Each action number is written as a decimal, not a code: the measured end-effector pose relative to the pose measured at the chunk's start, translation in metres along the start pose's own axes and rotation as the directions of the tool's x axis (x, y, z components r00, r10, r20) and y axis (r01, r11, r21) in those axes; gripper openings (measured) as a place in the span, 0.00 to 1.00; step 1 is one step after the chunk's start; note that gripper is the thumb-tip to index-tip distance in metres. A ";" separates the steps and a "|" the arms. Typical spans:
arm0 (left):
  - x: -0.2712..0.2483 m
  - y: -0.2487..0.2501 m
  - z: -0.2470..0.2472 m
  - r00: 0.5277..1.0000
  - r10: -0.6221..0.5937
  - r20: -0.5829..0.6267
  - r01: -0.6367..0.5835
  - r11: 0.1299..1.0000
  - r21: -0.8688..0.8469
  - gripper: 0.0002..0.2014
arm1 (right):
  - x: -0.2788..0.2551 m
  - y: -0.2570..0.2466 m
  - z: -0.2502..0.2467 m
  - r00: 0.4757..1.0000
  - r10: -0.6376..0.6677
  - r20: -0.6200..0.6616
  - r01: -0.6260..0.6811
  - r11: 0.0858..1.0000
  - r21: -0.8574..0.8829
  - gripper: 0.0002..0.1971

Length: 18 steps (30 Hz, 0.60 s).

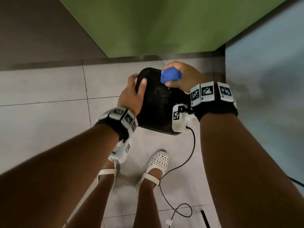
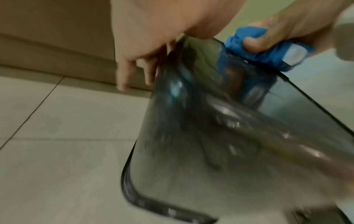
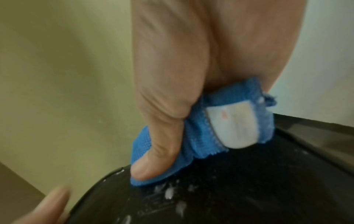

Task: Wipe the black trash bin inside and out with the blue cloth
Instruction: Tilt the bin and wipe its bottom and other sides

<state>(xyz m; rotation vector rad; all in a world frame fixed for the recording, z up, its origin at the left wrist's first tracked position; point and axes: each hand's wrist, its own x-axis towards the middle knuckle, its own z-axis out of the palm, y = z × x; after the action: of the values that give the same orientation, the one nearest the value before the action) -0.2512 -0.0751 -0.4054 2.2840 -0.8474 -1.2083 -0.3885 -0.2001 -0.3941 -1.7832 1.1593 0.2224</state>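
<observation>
The black trash bin (image 1: 154, 106) stands on the tiled floor in front of my feet, its opening facing up. My left hand (image 1: 133, 92) grips the bin's left rim, thumb inside and fingers outside. My right hand (image 1: 185, 74) holds the bunched blue cloth (image 1: 170, 76) at the far right of the rim. In the right wrist view my thumb presses the blue cloth (image 3: 191, 145), with its white label, against the bin (image 3: 239, 189); whitish specks show on the bin's inner wall. The left wrist view shows the bin's glossy outer wall (image 2: 210, 144) and the cloth (image 2: 268, 53) at its top edge.
A green wall (image 1: 164, 22) with a dark skirting rises just behind the bin. A pale blue wall (image 1: 266, 71) closes the right side. My feet in white shoes (image 1: 156, 165) stand close below the bin. A thin black cable (image 1: 181, 209) loops on the floor.
</observation>
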 end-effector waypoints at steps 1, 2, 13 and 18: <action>0.012 0.007 0.001 0.998 0.061 0.025 -0.060 0.997 -0.043 0.22 | 0.000 0.001 0.001 1.000 -0.003 -0.006 0.003 1.000 0.008 0.24; 0.022 0.013 0.002 0.995 0.095 0.043 -0.091 0.993 -0.082 0.22 | 0.000 0.002 0.003 1.000 -0.002 -0.025 0.002 1.000 0.019 0.24; 0.047 0.004 0.016 0.992 0.125 -0.032 -0.129 0.962 -0.239 0.18 | -0.046 0.009 0.049 0.747 0.323 -0.580 -0.193 0.942 0.276 0.25; 0.051 0.001 0.019 0.992 0.119 -0.041 -0.125 0.954 -0.274 0.17 | -0.034 -0.012 0.059 0.679 0.365 -0.637 -0.316 0.928 0.195 0.23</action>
<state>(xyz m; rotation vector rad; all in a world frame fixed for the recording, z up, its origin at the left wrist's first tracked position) -0.2455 -0.1120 -0.4444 1.9896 -0.7471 -1.1617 -0.3780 -0.1318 -0.3979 -1.6000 1.9981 -0.2761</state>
